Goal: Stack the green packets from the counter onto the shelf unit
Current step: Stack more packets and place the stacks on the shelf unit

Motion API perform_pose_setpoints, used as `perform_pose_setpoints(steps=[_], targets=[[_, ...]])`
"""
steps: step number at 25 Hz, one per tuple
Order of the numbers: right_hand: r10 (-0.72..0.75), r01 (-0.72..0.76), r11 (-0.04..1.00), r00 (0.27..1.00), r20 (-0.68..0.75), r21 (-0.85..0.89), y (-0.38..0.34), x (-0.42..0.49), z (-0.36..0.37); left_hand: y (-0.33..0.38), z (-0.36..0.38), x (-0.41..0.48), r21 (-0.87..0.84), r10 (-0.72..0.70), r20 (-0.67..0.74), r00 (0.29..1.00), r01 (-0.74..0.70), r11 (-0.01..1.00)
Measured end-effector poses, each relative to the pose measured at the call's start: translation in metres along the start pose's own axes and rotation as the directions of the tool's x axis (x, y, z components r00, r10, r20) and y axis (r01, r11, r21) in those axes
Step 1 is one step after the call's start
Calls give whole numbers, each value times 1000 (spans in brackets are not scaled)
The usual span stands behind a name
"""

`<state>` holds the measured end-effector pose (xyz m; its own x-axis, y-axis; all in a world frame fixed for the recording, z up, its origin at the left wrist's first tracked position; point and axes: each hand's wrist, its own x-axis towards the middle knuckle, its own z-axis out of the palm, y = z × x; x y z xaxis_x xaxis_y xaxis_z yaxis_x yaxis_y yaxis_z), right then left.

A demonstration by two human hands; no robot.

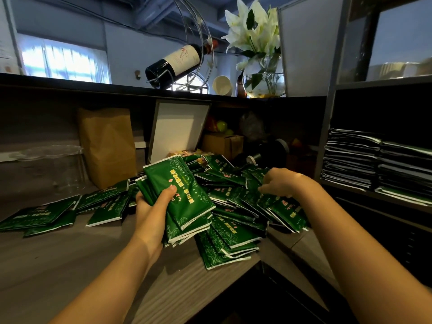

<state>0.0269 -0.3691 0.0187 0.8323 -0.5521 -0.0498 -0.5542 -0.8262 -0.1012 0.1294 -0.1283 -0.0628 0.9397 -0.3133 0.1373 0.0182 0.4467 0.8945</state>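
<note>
gripping packet bundle in left fingers, right fingers on pile, grasp unclear, shelf holding stacks

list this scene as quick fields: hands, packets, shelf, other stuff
left hand: grips a bundle of green packets, thumb on top
right hand: fingers down in the loose pile; grip hidden
counter: many packets scattered on it
shelf unit: stacked packets, edge-on, right of the pile
background: paper bag, wine bottle, lilies
</note>
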Motion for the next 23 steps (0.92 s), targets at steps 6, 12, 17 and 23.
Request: perform_pose_setpoints(steps=[6,12,17,23], targets=[[11,-11,1000,986,164,1,-3,-3,13,-2,3,-5,24,-11,5,1000,10,1000],[-233,220,955,971,44,198,-13,-2,19,-4,1,-3,45,-12,13,1000,11,999],[-319,320,782,943,-97,535,-12,3,19,-3,1,-4,36,-9,14,1000,9,999],[60,-5,841,995,-84,542,9,18,39,-2,1,-5,44,-10,8,1000,10,999]])
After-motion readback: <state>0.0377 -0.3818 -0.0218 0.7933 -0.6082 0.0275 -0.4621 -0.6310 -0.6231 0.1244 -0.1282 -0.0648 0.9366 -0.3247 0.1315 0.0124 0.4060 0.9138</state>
